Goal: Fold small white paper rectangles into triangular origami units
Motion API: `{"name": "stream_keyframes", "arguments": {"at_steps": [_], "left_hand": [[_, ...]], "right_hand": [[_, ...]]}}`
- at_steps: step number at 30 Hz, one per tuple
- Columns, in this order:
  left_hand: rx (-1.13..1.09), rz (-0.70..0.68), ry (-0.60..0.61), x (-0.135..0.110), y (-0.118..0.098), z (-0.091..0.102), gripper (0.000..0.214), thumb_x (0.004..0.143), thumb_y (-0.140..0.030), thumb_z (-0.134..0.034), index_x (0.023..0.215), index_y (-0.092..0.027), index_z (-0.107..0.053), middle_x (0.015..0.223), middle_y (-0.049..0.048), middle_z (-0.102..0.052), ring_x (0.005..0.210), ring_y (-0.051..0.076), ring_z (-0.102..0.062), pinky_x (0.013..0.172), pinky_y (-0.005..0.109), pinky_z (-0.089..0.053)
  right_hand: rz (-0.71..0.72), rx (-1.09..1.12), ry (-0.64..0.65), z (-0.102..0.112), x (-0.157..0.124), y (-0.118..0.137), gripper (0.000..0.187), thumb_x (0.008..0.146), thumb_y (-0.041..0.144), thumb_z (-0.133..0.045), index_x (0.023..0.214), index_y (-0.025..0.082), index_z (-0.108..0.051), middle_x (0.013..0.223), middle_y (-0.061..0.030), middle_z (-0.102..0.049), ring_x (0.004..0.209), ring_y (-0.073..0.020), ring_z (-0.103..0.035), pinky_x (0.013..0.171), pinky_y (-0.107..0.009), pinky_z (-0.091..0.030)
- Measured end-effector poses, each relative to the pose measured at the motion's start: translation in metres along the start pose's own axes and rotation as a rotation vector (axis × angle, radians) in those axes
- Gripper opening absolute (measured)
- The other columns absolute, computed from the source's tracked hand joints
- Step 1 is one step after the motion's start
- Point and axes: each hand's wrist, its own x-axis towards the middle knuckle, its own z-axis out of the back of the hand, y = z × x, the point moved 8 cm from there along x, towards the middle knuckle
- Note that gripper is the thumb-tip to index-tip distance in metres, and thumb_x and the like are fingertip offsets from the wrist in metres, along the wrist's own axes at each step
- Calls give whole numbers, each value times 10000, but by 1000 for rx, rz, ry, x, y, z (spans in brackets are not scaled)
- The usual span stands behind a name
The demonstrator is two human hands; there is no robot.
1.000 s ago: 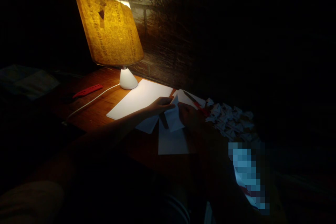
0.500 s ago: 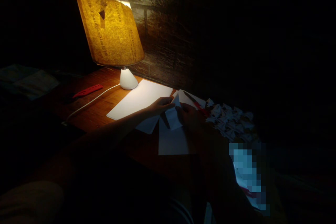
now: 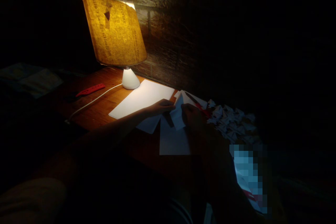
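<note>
Between my two hands is a small folded piece of white paper (image 3: 179,116), held above the table with its pointed end up. My left hand (image 3: 163,105) is closed on its left edge, thumb and fingers together. On the right edge, my right hand (image 3: 193,114) grips the paper; most of its fingers are in shadow. Beneath lies a white sheet (image 3: 172,143), partly hidden by the held piece. Behind the right hand, scissors with red handles (image 3: 204,111) rest with their dark blade on more white paper.
A lit lamp (image 3: 115,31) with a newsprint shade stands at the back by a brick wall. A stack of white paper (image 3: 147,94) lies before it. At left are a red-handled tool (image 3: 91,90) and a white cord (image 3: 94,99). Many folded paper pieces (image 3: 231,120) are heaped at right, near a blurred-out glowing screen (image 3: 248,171).
The view has shifted slightly, so the lamp and table appear a little further right. My right hand's fingers have moved slightly along the folded paper's edge; both hands still hold it.
</note>
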Motion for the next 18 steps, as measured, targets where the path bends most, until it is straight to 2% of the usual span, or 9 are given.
{"name": "stream_keyframes", "arguments": {"at_steps": [8, 14, 16, 18], "left_hand": [[42, -55, -14, -1, -3, 0, 651, 804, -752, -747, 678, -137, -575, 613, -43, -463, 564, 73, -424, 495, 200, -319], [-70, -19, 4, 0, 3, -4, 653, 758, -720, -810, 905, -95, -689, 753, 31, -649, 626, 122, -581, 515, 223, -440], [-68, -28, -29, 1, 3, -1, 635, 754, -707, -816, 868, -96, -683, 707, 17, -626, 594, 111, -553, 485, 213, -402], [-44, -40, -59, 2, 1, 1, 614, 745, -705, -817, 751, -118, -639, 613, -18, -545, 537, 85, -478, 452, 204, -334]], "right_hand": [[32, -8, -22, 1, 1, 1, 386, 735, 587, -685, 632, 241, -548, 607, 36, -501, 631, -157, -452, 573, -294, -370], [41, 84, -48, 1, 7, -8, 427, 695, 620, -707, 638, 253, -497, 585, 53, -421, 591, -140, -373, 540, -285, -305], [34, 103, -53, 0, 8, -10, 434, 683, 624, -712, 639, 257, -483, 577, 56, -404, 577, -137, -355, 528, -285, -296], [23, 106, -56, -1, 8, -11, 418, 680, 619, -706, 638, 260, -495, 574, 53, -407, 568, -138, -354, 517, -291, -298]]}}
